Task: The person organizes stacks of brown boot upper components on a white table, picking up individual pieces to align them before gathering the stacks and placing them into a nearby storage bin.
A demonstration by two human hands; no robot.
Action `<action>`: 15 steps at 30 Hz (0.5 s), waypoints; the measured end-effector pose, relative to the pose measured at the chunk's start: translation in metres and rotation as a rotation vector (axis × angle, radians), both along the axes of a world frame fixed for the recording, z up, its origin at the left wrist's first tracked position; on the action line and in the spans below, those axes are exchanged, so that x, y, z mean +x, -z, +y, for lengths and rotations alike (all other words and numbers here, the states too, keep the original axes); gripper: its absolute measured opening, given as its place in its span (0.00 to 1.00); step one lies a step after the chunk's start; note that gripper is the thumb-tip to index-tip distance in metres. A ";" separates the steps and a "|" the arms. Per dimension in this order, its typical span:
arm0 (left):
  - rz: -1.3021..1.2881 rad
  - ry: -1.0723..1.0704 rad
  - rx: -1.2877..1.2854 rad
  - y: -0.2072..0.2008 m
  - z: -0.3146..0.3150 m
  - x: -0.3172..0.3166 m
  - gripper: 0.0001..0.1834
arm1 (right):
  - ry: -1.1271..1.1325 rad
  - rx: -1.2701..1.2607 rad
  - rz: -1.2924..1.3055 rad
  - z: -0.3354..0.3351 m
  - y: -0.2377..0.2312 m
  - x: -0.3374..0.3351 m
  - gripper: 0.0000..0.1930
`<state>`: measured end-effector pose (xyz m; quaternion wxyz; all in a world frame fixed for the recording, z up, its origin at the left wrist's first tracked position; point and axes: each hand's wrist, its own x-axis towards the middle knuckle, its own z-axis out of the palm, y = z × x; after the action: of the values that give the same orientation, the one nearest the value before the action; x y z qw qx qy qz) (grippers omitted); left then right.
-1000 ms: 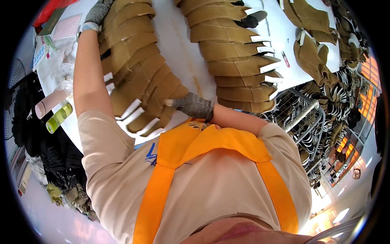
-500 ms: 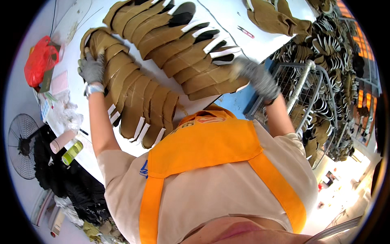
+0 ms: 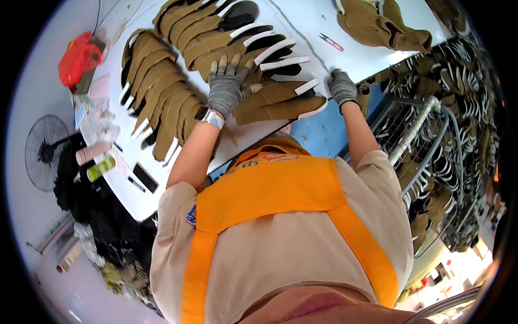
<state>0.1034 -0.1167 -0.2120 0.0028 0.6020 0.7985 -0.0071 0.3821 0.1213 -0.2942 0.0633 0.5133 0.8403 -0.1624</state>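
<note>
Watching this from across the room: two long rows of overlapping brown fabric pieces are fanned out on a white-topped table (image 3: 367,62), and the right-hand row (image 3: 199,46) is the one being handled. It slants from the far left toward the near right, thin white strips (image 3: 276,49) sticking out along its right side. The left hand (image 3: 226,89), in a grey knit glove with cream fingertips, lies palm-down on that row, fingers spread wide, not pinching anything as far as I can see. The right hand (image 3: 342,89), in a matching grey glove, is at the table's right edge, near the row's near end but apart from it. Its fingers look bunched together; can't tell if there's anything in them.

My read: this is the lining-up or gathering step, with the left hand steadying the stack. The next move probably calls for light, flat pressure there so the layers don't slide, plus the right hand coming in to the white-strip side.

The left-hand row of brown pieces (image 3: 156,75) sits just beside it. Small red-handled snips (image 3: 332,42) lie farther off, and a grey wire-mesh trolley (image 3: 413,132) stands at the right.
</note>
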 end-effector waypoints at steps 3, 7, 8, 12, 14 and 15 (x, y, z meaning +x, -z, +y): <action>-0.028 0.022 0.026 -0.001 0.004 0.002 0.42 | 0.062 0.005 0.506 0.020 0.016 0.036 0.16; -0.071 0.040 0.067 0.019 -0.003 -0.027 0.38 | 0.157 -0.189 0.626 -0.036 -0.040 0.070 0.11; -0.153 0.030 0.111 0.022 -0.002 -0.034 0.37 | 0.199 -0.205 0.598 -0.057 -0.047 0.090 0.13; -0.464 -0.208 0.028 -0.029 -0.001 -0.052 0.27 | 0.710 -0.480 0.529 -0.172 -0.081 0.186 0.28; -0.157 -0.069 0.109 -0.011 -0.006 -0.052 0.26 | 1.048 -0.502 0.818 -0.237 -0.046 0.279 0.22; -0.026 0.023 0.157 0.005 0.001 -0.049 0.25 | 0.521 -0.162 0.518 -0.285 -0.022 0.360 0.20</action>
<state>0.0542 -0.1161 -0.2175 -0.0340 0.6095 0.7895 0.0632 0.7421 -0.1636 -0.2723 -0.1545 0.6449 0.6542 -0.3636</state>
